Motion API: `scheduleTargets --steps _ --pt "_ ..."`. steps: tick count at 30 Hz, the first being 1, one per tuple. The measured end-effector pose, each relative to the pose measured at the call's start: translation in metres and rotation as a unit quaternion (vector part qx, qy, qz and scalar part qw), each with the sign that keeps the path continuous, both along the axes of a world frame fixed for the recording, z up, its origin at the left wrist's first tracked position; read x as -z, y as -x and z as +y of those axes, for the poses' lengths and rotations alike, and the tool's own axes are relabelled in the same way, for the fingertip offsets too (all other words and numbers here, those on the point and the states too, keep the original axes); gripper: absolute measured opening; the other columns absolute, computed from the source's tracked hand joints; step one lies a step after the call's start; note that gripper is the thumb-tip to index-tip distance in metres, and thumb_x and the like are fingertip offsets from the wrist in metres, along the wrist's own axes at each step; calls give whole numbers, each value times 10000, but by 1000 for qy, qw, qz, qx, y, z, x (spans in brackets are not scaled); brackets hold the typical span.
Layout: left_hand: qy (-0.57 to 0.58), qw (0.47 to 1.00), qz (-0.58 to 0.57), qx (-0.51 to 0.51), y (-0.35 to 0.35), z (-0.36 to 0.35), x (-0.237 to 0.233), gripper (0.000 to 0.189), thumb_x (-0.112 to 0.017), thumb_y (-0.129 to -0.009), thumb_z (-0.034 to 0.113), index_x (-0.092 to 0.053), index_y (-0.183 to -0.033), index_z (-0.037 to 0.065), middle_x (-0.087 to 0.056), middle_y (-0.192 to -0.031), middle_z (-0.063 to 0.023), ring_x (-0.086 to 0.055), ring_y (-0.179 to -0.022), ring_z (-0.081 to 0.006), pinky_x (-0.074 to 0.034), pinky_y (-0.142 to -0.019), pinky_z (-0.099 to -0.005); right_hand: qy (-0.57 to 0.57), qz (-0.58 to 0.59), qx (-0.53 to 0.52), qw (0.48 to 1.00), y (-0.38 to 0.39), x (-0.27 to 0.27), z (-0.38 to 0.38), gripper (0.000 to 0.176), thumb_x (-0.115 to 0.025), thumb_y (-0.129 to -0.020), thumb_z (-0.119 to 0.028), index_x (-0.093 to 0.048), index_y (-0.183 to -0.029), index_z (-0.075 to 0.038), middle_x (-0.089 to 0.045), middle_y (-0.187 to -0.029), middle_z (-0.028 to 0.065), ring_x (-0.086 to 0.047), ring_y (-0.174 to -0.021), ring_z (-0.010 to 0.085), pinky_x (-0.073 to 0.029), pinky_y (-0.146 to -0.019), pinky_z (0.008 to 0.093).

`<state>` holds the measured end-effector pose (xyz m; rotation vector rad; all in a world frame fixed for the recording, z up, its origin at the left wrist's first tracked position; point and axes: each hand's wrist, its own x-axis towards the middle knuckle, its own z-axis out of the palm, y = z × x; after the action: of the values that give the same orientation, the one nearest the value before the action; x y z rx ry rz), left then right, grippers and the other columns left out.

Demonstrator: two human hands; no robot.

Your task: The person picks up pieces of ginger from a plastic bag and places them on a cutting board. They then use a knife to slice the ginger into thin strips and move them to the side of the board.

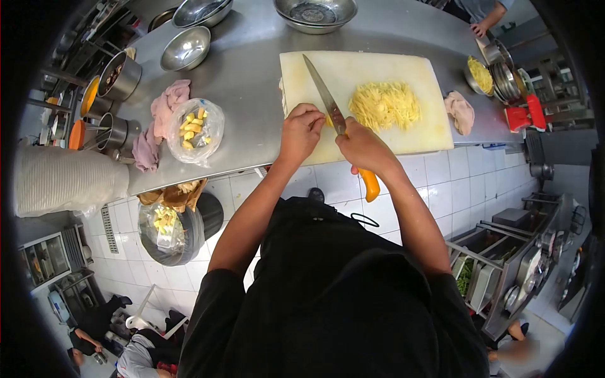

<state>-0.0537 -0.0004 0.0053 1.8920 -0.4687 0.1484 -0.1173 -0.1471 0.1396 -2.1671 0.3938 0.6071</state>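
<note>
My right hand (367,148) grips a kitchen knife (328,97) by its orange handle, the long blade pointing away over the white cutting board (425,75). My left hand (301,133) is closed at the board's left part, fingertips pinched together right beside the blade. A bit of yellow shows between those fingertips and the blade; what they hold is too small to make out. To the right of the knife lies a heap of thin yellow shreds (384,106) on the board.
Left on the steel counter (242,82) are a clear bag of peeled yellow pieces (195,129), pink cloths (169,104) and metal bowls (186,48). Another cloth (460,113) lies right of the board. A lined bin (169,236) stands below. Someone's hand (480,29) shows at far right.
</note>
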Motion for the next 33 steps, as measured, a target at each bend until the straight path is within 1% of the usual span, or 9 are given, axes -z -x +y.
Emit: scheduleTargets --steps 4,7,10,16,19,24,28,32,33 --pt "-39 999 -15 18 -3 3 -1 185 -781 -850 28 -763 -1031 -8 -696 -1033 -88 -694 -776 -196 -567 -694 -296 -37 -7 21 999 -2 -6 -11 321 -517 -960 -184 -530 -1157 70 -574 -734 136 -603 -475 227 -516 -480 364" --pt "-48 998 -7 32 -1 7 -5 300 -804 -828 84 -748 -1113 9 -687 -1092 -95 -693 -837 -221 -571 -720 -315 -71 -33 47 996 2 -1 -22 322 -540 -955 -195 -555 -1158 54 -558 -719 111 -578 -476 195 -505 -468 344" --pt "-85 995 -46 40 0 8 -12 393 -812 -815 120 -725 -1186 24 -677 -1133 -102 -686 -898 -239 -576 -760 -331 -91 -60 76 991 8 3 -30 329 -551 -962 -205 -570 -1179 43 -551 -703 92 -564 -475 174 -494 -463 328" --pt "-109 992 -55 31 -4 2 -7 406 -823 -818 125 -725 -1201 31 -681 -1121 -102 -669 -876 -235 -575 -770 -332 -158 -71 91 981 12 10 -37 324 -557 -993 -218 -578 -1209 23 -536 -681 67 -544 -458 158 -477 -461 308" --pt "-74 997 15 16 -2 1 -15 384 -831 -826 126 -739 -1187 35 -688 -1111 -97 -654 -848 -208 -565 -755 -317 -164 -50 88 981 11 14 -39 324 -564 -997 -219 -577 -1216 19 -539 -683 62 -538 -454 153 -471 -459 303" --pt "-59 998 32 2 4 3 -31 350 -847 -819 119 -764 -1154 55 -694 -1090 -86 -634 -824 -172 -543 -721 -290 -202 -75 115 970 20 -9 -41 304 -578 -999 -213 -578 -1202 12 -539 -683 48 -530 -458 134 -457 -453 290" --pt "-80 997 14 19 4 -1 -47 346 -852 -816 155 -770 -1137 57 -692 -1083 -95 -651 -871 -199 -548 -750 -313 -151 -151 103 972 32 -24 -56 228 -578 -1000 -179 -582 -1140 1 -538 -673 25 -523 -474 112 -448 -459 272" --pt "-194 975 -68 80 -2 -17 -42 344 -837 -825 228 -775 -1114 50 -680 -1086 -109 -647 -1011 -267 -543 -852 -381 -24 -234 94 967 49 -27 -73 246 -603 -934 -167 -604 -1070 38 -583 -649 159 -589 -535 221 -478 -561 367" --pt "-214 970 -71 93 -2 -25 -43 338 -830 -826 236 -777 -1102 47 -675 -1078 -112 -636 -1033 -283 -536 -874 -395 -13 -237 99 966 53 -28 -75 251 -612 -928 -164 -609 -1076 39 -585 -650 163 -587 -544 223 -477 -565 368"
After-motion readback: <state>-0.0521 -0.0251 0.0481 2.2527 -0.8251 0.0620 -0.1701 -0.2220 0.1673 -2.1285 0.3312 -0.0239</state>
